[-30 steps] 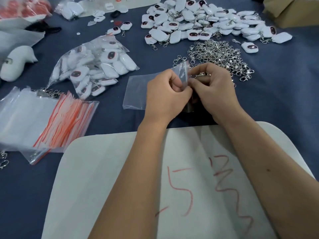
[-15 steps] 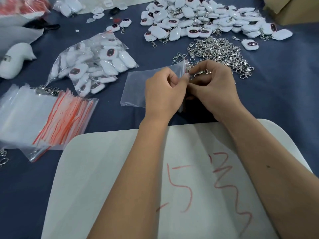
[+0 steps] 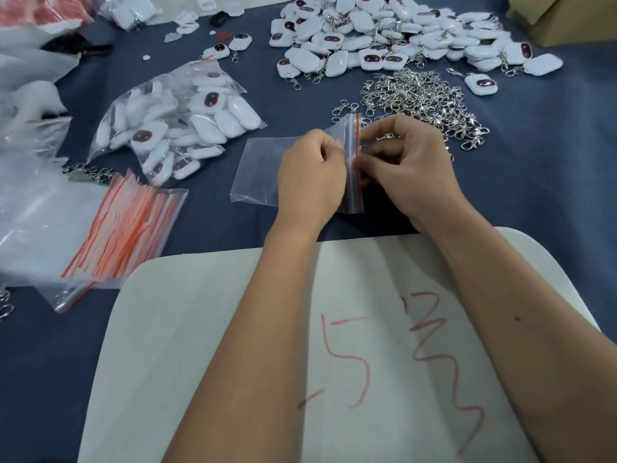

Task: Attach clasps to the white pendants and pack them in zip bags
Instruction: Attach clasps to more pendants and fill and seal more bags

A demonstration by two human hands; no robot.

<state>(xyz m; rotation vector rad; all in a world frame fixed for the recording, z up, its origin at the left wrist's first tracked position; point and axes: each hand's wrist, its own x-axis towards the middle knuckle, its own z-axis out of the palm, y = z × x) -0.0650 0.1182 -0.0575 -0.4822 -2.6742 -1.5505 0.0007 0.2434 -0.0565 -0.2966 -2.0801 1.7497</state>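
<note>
A clear zip bag point(image 3: 258, 170) with a red zip line lies on the blue cloth at the middle. My left hand point(image 3: 312, 177) and my right hand point(image 3: 407, 172) both pinch its red-lined mouth, which stands upright between them. The bag looks flat; nothing shows inside it. A heap of white pendants point(image 3: 384, 35) with dark faces, several with clasps on, lies at the back. A pile of silver clasps point(image 3: 424, 101) sits just beyond my right hand.
A filled clear bag of pendants point(image 3: 173, 125) lies to the left. A stack of red-lined zip bags point(image 3: 127, 228) is at the near left. A white sheet point(image 3: 233, 345) with red marks covers the near edge. A cardboard box point(image 3: 567, 18) stands at the back right.
The bag's mouth has turned upright between my fingers, so its red zip line now shows. Both hands stayed at the same spot on the bag.
</note>
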